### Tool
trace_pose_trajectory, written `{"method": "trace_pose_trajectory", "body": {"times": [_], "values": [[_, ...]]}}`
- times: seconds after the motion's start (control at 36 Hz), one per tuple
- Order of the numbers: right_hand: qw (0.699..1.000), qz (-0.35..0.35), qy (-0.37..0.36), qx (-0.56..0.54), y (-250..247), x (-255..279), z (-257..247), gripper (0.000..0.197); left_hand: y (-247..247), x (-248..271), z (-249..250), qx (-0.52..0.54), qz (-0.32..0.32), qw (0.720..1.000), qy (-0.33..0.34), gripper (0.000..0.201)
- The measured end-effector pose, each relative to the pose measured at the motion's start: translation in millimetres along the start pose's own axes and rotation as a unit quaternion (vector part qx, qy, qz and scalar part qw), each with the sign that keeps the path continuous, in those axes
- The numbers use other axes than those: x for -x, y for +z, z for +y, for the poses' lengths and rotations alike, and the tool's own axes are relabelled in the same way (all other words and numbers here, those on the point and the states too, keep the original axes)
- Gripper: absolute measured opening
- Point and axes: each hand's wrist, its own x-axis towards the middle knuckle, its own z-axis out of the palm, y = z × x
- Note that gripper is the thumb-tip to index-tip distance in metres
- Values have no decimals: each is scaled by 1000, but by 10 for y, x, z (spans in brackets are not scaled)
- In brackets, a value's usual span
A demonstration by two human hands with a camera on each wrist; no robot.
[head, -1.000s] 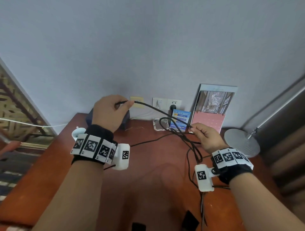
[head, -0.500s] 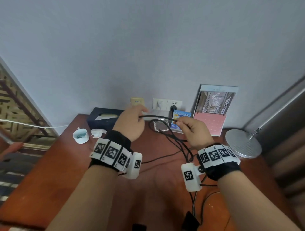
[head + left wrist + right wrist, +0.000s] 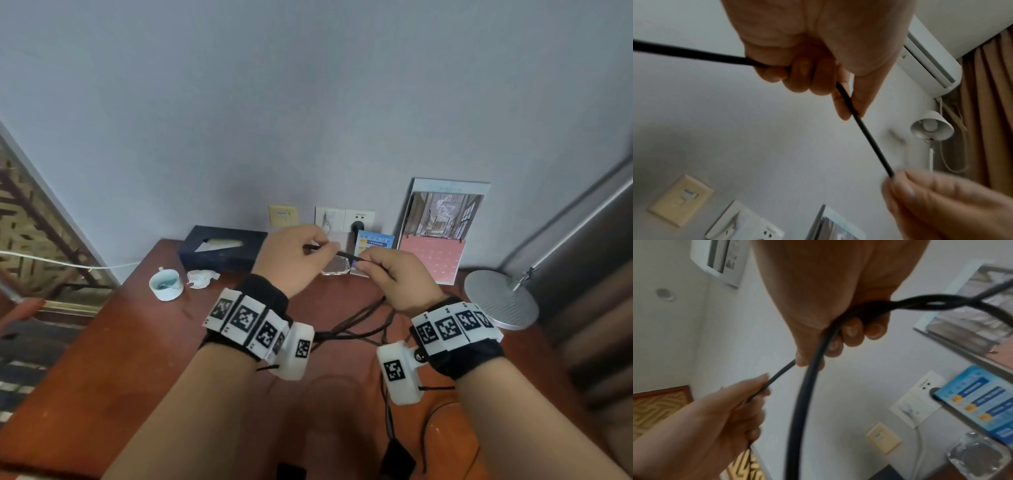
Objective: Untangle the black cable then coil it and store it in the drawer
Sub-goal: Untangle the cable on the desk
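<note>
A thin black cable (image 3: 345, 254) runs in a short taut stretch between my two raised hands above the red-brown desk (image 3: 113, 359). My left hand (image 3: 296, 255) pinches it between thumb and fingers, shown close in the left wrist view as cable (image 3: 865, 133) leaving the left hand (image 3: 818, 78). My right hand (image 3: 394, 277) grips several gathered strands; in the right wrist view the cable (image 3: 807, 378) loops out of the curled right hand (image 3: 846, 331). Loose strands (image 3: 356, 325) hang down to the desk between my wrists. No drawer is in view.
At the back left of the desk stand a dark tissue box (image 3: 222, 248), a small white cup (image 3: 166, 284) and a crumpled tissue (image 3: 202, 277). A calendar (image 3: 442, 229) leans on the wall beside sockets (image 3: 344, 219). A lamp base (image 3: 500, 298) sits at the right.
My left hand has swung right and down towards the right hand, shortening the cable stretch between them. The right hand has risen slightly and now holds gathered strands.
</note>
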Motion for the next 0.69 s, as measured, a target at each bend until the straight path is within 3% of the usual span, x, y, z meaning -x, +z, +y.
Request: {"method": "trace_pose_trajectory", "body": {"times": [0.06, 0.17, 0.33, 0.44, 0.53, 0.61, 0.69], "values": [[1000, 1, 28, 13, -57, 55, 77, 36, -86, -8, -75, -5, 16, 1000, -9, 21], [994, -6, 97, 56, -213, 167, 319, 20, -270, -30, -296, 33, 85, 995, -30, 26], [992, 9, 92, 81, -251, 243, 359, 17, -314, -10, -413, 34, 113, 993, -32, 20], [994, 18, 76, 80, -239, 211, 318, 14, -270, -32, -486, -53, 76, 993, -67, 14], [994, 14, 60, 90, -227, 178, 229, 13, -185, -22, -462, -122, 50, 988, -83, 22], [994, 22, 55, 94, -182, 138, 155, 17, -40, 26, -333, -149, 23, 987, -63, 22], [993, 6, 41, 107, -103, 101, 72, 26, 158, 101, -129, -133, -51, 990, -22, 22]]}}
